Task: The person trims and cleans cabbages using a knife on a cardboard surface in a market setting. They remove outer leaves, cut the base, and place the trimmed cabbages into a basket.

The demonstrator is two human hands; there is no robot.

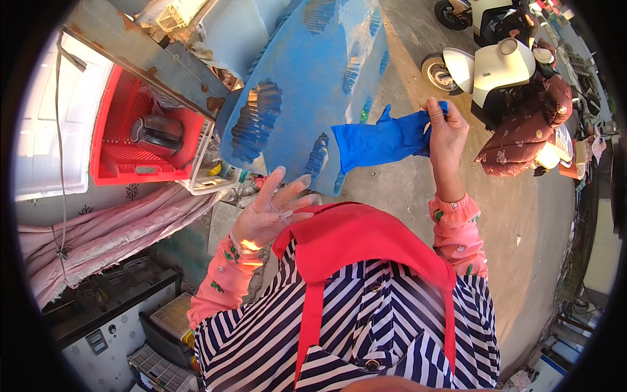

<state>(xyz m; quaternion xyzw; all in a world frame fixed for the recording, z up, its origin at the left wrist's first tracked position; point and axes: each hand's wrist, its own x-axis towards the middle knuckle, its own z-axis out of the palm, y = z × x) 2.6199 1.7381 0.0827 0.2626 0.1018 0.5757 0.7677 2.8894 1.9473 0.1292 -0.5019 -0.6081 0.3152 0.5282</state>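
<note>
My right hand is raised, its fingers closed on the finger end of a blue rubber glove. The glove stretches out to the left, with its open cuff towards the middle of the view. My left hand wears a thin clear plastic glove and holds nothing; its fingers are spread, near the lower edge of a blue board with ragged openings. Pink patterned sleeve covers are on both forearms.
A red plastic crate at the left holds a dark, rounded object. Beside it are a rusty metal beam and a rolled pink cloth. Parked scooters stand at the upper right, one with a padded brown cover.
</note>
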